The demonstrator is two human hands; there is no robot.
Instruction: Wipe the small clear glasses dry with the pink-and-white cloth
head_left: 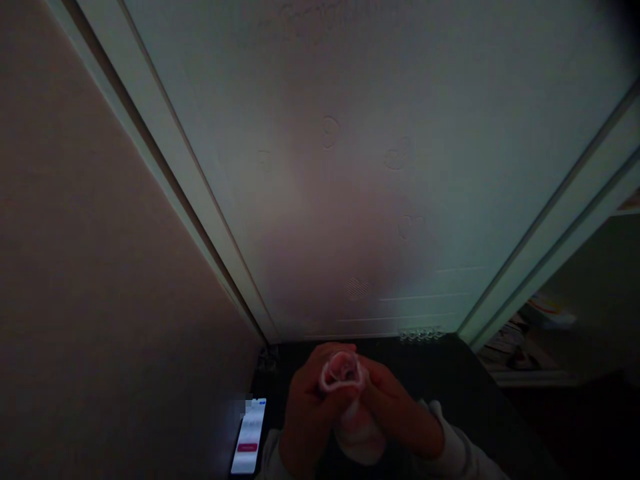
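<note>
Both hands meet at the bottom centre, around a soft pinkish-white item, perhaps a sock or rolled cloth point(361, 433). Its upper end shows a round, folded opening between the thumbs, and its lower part hangs down below them. My left hand point(307, 403) is closed on the item's left side. On the other side, my right hand point(395, 407) grips it with fingers bent. The light is dim, so the fingertips behind the item are hidden. Grey sleeves cover both wrists.
A lit phone point(249, 437) lies left of my hands on a dark surface point(450, 387). Ahead stands a pale panel point(330, 200) with embossed hearts. A small clear object point(421, 334) sits at its base. Brownish wall point(110, 267) at left; shelf point(535, 379) with papers at right.
</note>
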